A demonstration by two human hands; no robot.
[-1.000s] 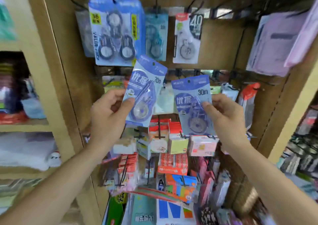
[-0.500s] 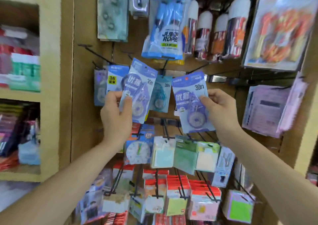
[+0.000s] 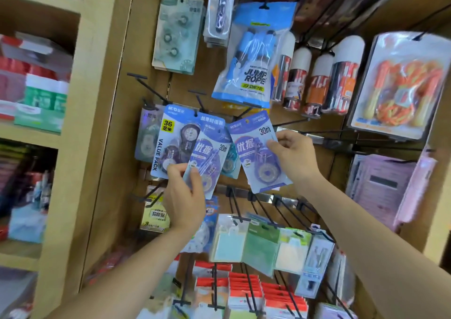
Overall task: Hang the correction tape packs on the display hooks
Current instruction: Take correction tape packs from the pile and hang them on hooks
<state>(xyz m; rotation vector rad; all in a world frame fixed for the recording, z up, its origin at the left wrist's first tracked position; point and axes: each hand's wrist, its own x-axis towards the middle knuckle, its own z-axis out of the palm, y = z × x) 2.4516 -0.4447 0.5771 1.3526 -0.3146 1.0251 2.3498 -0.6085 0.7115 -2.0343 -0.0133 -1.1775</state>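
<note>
Far left of the row, a value pack (image 3: 168, 143) hangs on its hook. The left hand (image 3: 185, 196) pinches the lower end of the first tape pack (image 3: 210, 157), which is tilted and overlaps the value pack. The right hand (image 3: 297, 157) pinches the side of the second tape pack (image 3: 253, 148), whose top is close under the hooks. A bare hook (image 3: 290, 123) juts just beside it. Judgement: neither held pack is on a hook yet, so both are left to hang.

glossy plastic-fronted correction tape packs (image 3: 260, 151), thin black metal display hooks (image 3: 291, 122), matt wood-look backboard (image 3: 114, 148)
</note>
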